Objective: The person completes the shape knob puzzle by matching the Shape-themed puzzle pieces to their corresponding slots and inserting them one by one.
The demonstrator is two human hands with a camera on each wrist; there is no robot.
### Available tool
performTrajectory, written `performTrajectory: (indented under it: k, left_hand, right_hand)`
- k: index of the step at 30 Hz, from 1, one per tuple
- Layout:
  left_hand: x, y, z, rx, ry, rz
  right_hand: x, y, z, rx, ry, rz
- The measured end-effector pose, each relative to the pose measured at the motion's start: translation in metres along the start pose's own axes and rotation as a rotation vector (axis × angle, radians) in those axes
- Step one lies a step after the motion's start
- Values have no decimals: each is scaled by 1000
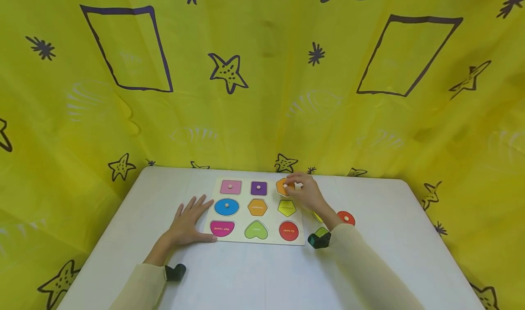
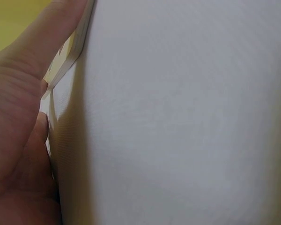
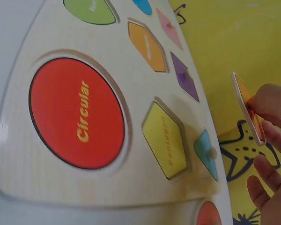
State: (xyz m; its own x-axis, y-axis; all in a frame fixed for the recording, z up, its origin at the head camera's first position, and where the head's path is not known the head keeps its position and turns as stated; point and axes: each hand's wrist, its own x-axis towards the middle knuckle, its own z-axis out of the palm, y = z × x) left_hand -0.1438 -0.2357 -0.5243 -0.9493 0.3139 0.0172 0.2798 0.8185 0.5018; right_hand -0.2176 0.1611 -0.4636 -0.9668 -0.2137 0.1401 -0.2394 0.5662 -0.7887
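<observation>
At two o'clock on the board (image 1: 213,209), your right hand (image 1: 305,193) pinches the orange hexagon (image 1: 283,187), tilted; it could jam. Your left hand (image 1: 188,221), spread, steadies the board at nine.

**Orange piece held above board's far right corner**

A flat orange wooden puzzle piece (image 1: 283,187), pale-edged with a small knob, is held tilted, clear of the pale wooden shape-puzzle board (image 1: 242,196). The board lies flat on the table, with several recesses open and labelled.
</observation>
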Motion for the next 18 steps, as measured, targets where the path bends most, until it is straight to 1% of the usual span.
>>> performTrajectory:
  k: [4,8,9,12,15,18]
  left_hand:
    - [0,1,-1,9,-14,-13]
    - [-1,6,-5,3,-26,-24]
    - [-1,7,-6,0,-29,-27]
    - [-1,11,-9,7,-42,-40]
    - [-1,12,-9,14,-44,-44]
    - [0,12,-9,14,-44,-44]
  right_hand:
    - [1,-2,12,20,-14,-7]
    - [3,-1,24,20,-13,-54]
    - [3,-2,27,22,-15,-55]
    - [3,-3,35,42,-33,-38]
    - [1,-2,45,56,-52,-1]
    - [0,1,55,70,-55,-5]
